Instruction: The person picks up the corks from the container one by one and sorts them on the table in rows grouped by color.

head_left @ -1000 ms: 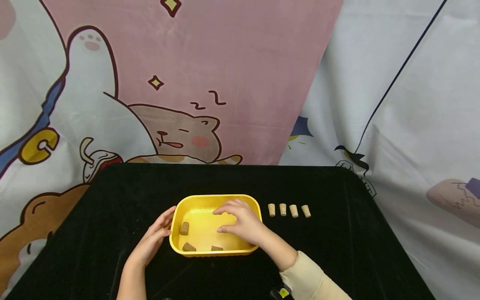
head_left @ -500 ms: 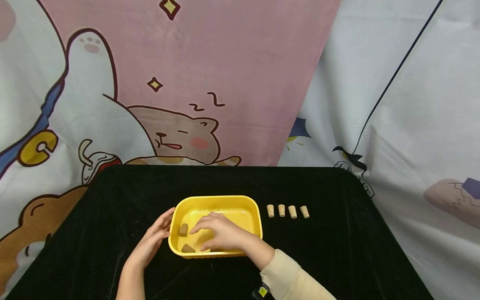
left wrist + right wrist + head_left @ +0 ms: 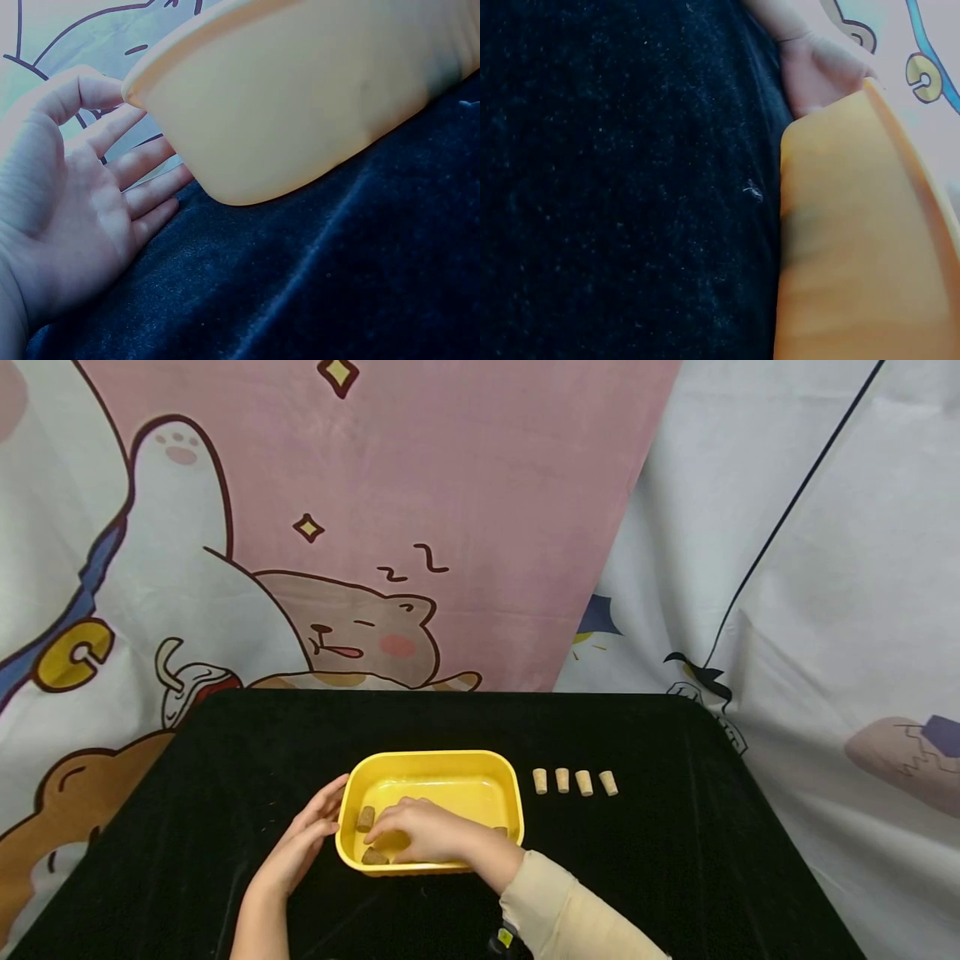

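Observation:
A yellow tray (image 3: 450,768) stands on the black cloth. My left hand (image 3: 296,843) touches its left end, and in the left wrist view the left hand (image 3: 90,187) has its fingers extended against the tray's outer wall (image 3: 270,112). Inside the tray my right hand (image 3: 427,833) reaches low with fingers and thumb spread apart, close to a brown cork (image 3: 365,818) and a second cork (image 3: 375,857). Part of another cork (image 3: 501,832) shows by the right wrist. The right wrist view has the tray's outside (image 3: 855,225) and the left hand (image 3: 825,75), not the right.
Several light corks (image 3: 562,780) stand in a row on the black cloth (image 3: 675,843), right of the tray. Behind the table hangs a printed curtain (image 3: 480,485). A small dark object (image 3: 502,938) sits beneath the right sleeve.
My right hand has moved left and a little lower inside the tray, toward the corks at its left end. A cork near the right wrist has come into view. The left hand has stayed at the tray.

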`<state>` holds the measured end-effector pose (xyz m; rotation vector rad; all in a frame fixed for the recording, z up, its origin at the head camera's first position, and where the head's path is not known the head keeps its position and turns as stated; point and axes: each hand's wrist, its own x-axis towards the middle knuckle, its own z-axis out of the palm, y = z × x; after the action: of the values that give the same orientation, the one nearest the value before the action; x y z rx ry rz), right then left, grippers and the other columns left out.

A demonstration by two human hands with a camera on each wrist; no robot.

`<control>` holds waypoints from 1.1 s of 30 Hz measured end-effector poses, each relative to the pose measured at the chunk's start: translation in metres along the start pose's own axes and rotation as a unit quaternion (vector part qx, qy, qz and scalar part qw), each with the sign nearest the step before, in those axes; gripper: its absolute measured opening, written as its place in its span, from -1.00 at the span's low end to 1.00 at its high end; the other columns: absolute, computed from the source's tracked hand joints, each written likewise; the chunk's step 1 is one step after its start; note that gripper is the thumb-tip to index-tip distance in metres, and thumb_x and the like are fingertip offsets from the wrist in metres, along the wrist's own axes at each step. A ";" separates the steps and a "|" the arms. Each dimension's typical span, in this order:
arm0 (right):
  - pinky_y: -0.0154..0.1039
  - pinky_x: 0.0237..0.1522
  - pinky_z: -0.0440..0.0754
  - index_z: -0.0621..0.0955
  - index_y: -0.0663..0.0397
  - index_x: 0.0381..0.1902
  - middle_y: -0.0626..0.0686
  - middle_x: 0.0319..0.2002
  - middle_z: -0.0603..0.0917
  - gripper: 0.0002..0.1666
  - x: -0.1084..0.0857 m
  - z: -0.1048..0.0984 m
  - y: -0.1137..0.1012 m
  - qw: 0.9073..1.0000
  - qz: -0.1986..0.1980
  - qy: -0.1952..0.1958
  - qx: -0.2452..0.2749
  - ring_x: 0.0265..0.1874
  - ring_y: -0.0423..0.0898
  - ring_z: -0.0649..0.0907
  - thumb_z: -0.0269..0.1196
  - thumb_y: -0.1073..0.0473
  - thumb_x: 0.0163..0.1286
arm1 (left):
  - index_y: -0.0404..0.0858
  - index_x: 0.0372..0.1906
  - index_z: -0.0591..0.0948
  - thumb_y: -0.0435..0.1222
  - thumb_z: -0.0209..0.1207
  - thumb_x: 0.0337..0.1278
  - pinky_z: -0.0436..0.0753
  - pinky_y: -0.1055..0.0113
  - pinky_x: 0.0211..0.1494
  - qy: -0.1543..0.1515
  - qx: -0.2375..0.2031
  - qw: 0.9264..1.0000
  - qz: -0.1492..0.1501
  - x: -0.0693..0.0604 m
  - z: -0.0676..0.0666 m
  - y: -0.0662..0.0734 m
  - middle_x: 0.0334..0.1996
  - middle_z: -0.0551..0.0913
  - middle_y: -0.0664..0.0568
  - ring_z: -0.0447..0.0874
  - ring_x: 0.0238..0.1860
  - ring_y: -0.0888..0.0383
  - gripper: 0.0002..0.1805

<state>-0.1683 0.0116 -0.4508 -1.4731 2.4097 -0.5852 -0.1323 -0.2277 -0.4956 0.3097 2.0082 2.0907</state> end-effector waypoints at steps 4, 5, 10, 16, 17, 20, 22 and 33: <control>-0.46 0.04 0.32 0.63 -0.21 0.10 -0.28 0.09 0.58 -0.50 0.005 0.005 0.002 1.000 0.001 -0.015 0.005 0.00 -0.36 0.45 0.39 0.18 0.16 | -0.23 0.48 0.06 -0.38 -0.09 0.26 -0.11 -0.26 0.31 -0.003 0.001 1.000 0.001 0.000 -0.001 0.001 0.42 0.13 -0.24 0.19 0.33 0.02 -0.32; -0.46 0.03 0.32 0.63 -0.21 0.10 -0.29 0.08 0.58 -0.49 0.006 0.006 0.003 1.000 0.002 -0.018 0.007 -0.02 -0.36 0.45 0.39 0.19 0.16 | -0.22 0.48 0.06 -0.38 -0.08 0.26 -0.11 -0.25 0.31 -0.003 0.000 1.000 0.000 0.000 -0.001 0.001 0.42 0.13 -0.24 0.18 0.34 0.00 -0.32; -0.49 -0.01 0.34 0.65 -0.22 0.07 -0.32 0.01 0.61 -0.53 0.010 0.010 0.005 1.000 0.001 -0.020 0.005 -0.08 -0.39 0.47 0.38 0.19 0.17 | -0.23 0.48 0.05 -0.38 -0.08 0.25 -0.14 -0.27 0.32 -0.005 -0.004 1.000 -0.002 0.000 -0.001 0.000 0.43 0.12 -0.24 0.05 0.38 -0.16 -0.32; -0.55 -0.05 0.33 0.67 -0.19 0.02 -0.33 -0.04 0.63 -0.61 0.011 0.012 0.004 1.000 -0.008 -0.014 -0.006 -0.12 -0.41 0.48 0.36 0.17 0.21 | -0.23 0.48 0.05 -0.37 -0.09 0.25 -0.13 -0.27 0.31 -0.001 0.001 1.000 -0.005 0.001 -0.001 0.000 0.42 0.12 -0.24 0.02 0.38 -0.20 -0.31; -0.55 -0.05 0.33 0.67 -0.19 0.02 -0.32 -0.05 0.63 -0.62 0.011 0.012 0.003 1.000 -0.010 -0.013 -0.008 -0.13 -0.41 0.48 0.36 0.17 0.21 | -0.22 0.48 0.05 -0.37 -0.09 0.25 -0.13 -0.28 0.31 -0.001 0.000 1.000 -0.005 0.001 -0.001 0.000 0.42 0.13 -0.24 0.02 0.38 -0.20 -0.32; -0.56 -0.08 0.33 0.68 -0.17 0.00 -0.31 -0.06 0.64 -0.64 0.011 0.012 0.003 1.000 -0.017 -0.009 -0.014 -0.16 -0.41 0.48 0.35 0.15 0.22 | -0.23 0.48 0.05 -0.37 -0.09 0.25 -0.15 -0.30 0.31 0.001 -0.003 1.000 -0.006 0.000 -0.001 0.000 0.42 0.12 -0.24 0.01 0.38 -0.21 -0.31; -0.57 -0.10 0.32 0.68 -0.18 -0.01 -0.32 -0.09 0.64 -0.65 0.011 0.012 0.003 1.000 -0.019 -0.006 -0.020 -0.18 -0.42 0.47 0.35 0.14 0.22 | -0.22 0.48 0.05 -0.38 -0.08 0.24 -0.16 -0.30 0.31 0.000 -0.006 1.000 -0.005 0.001 -0.001 0.000 0.42 0.12 -0.24 0.01 0.38 -0.21 -0.31; -0.54 -0.12 0.34 0.68 -0.18 -0.03 -0.32 -0.19 0.62 -0.61 0.005 0.003 0.001 1.000 0.009 0.029 -0.001 -0.20 -0.40 0.46 0.42 0.13 0.13 | -0.21 0.48 0.04 -0.37 -0.09 0.25 -0.11 -0.27 0.32 -0.006 -0.006 1.000 -0.004 0.000 -0.001 0.001 0.43 0.11 -0.24 0.02 0.39 -0.20 -0.31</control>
<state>-0.1706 0.0067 -0.4541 -1.4519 2.4658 -0.6315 -0.1325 -0.2283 -0.4948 0.3097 1.9874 2.0898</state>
